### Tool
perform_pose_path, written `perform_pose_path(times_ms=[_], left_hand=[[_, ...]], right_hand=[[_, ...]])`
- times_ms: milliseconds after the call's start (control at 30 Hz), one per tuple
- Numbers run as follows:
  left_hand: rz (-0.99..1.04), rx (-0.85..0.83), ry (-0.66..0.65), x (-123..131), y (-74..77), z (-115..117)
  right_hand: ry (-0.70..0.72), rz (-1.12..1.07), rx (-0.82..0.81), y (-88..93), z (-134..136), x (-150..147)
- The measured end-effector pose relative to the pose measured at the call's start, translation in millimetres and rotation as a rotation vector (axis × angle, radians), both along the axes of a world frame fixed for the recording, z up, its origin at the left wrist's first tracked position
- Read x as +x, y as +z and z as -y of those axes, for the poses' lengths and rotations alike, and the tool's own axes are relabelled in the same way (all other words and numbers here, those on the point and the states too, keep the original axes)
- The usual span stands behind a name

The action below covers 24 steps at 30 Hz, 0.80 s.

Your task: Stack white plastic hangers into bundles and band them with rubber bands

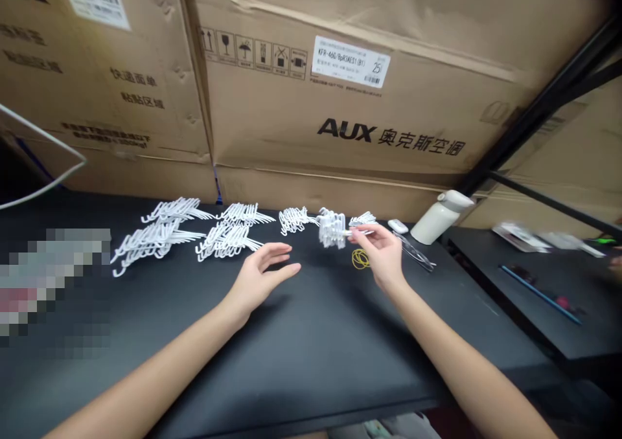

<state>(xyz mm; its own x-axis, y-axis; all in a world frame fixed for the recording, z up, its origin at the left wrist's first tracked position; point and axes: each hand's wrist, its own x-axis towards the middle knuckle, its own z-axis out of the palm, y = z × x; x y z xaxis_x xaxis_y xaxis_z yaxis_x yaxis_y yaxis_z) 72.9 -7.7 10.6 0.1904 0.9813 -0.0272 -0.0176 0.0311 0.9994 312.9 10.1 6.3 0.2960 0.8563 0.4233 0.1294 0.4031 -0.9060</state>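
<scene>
Pinched between the thumb and fingers of my right hand (386, 254) is a small bundle of white wire hooks (332, 228), held by its straight ends just above the black table (311, 335). The hooked ends point left and look blurred. My left hand (262, 274) hovers to the left with fingers apart and nothing in it. Beside and below my right hand lie yellow rubber bands (360, 259). Behind it is a little pile of white hooks (363, 219). Further bundles of hooks (158, 238), (228, 239) and a smaller group (294, 220) lie along the back left.
Large cardboard boxes (291, 128) wall off the back. To the right stand a tilted-looking white bottle (440, 217), a small white object (397, 226) and glasses (413, 251). A black metal frame (549, 102) rises there. A second surface holds a blue stick (539, 294).
</scene>
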Motion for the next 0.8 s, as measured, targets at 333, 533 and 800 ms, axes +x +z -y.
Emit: perform_pose_path(times_ms=[333, 533, 800], left_hand=[[-0.011, -0.029, -0.014, -1.6, 0.1, -1.1], [-0.015, -0.035, -0.004, -1.0, -1.2, -1.7], [-0.044, -0.039, -0.011, -1.1, 0.6, -1.0]], right_hand=[[-0.584, 0.323, 0.249, -5.9, -30.6, 94.4], [-0.673, 0.522, 0.238, -15.1, -30.8, 112.5], [-0.762, 0.601, 0.248, -21.2, -31.2, 112.5]])
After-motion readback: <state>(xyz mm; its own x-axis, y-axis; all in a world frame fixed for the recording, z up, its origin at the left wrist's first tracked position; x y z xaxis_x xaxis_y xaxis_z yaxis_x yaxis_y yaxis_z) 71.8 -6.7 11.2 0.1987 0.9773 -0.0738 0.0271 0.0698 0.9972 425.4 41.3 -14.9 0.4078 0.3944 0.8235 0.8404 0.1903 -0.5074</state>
